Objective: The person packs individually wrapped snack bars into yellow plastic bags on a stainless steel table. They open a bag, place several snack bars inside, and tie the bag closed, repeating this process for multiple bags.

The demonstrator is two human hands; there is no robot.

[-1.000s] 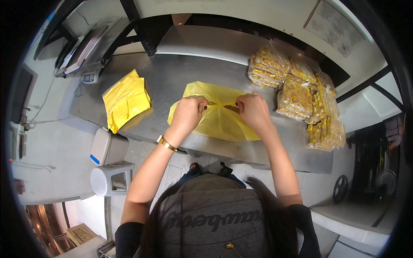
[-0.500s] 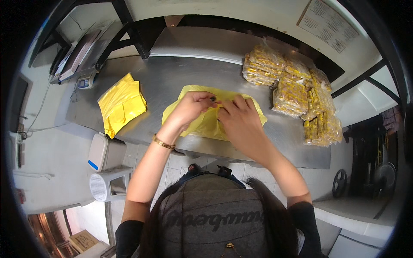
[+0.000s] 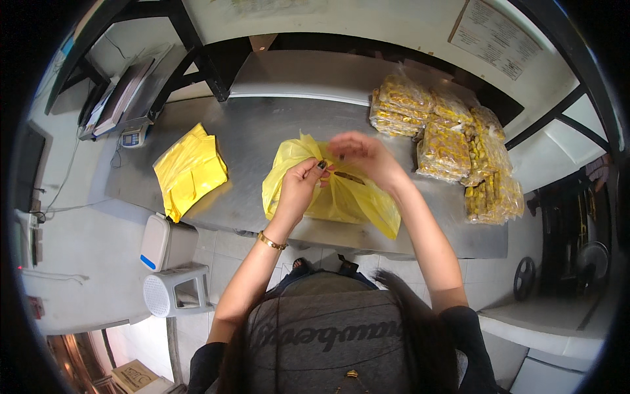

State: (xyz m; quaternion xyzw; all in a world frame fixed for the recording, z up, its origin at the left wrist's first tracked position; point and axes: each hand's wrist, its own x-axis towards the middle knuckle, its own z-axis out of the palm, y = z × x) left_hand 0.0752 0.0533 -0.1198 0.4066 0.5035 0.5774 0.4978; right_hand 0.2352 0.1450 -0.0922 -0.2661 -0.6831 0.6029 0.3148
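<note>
A thin yellow plastic bag (image 3: 341, 203) sits on the metal table in front of me, its top gathered up and its sides flared. There is something brown inside its mouth. My left hand (image 3: 304, 186), thumb and fingers pinched together, grips the gathered top of the bag. Just above the bag's far right side is my right hand (image 3: 367, 157), slightly blurred, with its fingers stretched toward the left. I see nothing held in it.
Folded yellow plastic bags (image 3: 190, 172) lie at the left of the steel table (image 3: 262, 125). Clear packs of yellow-wrapped items (image 3: 446, 144) are stacked at the right. A small scale (image 3: 133, 136) is at the far left. A bin (image 3: 167, 243) and stool (image 3: 177, 289) stand below.
The bag's top is now bunched upward, with its right corner pulled toward me. My left hand has shifted right and closer to me. My right hand has lifted off the bag.
</note>
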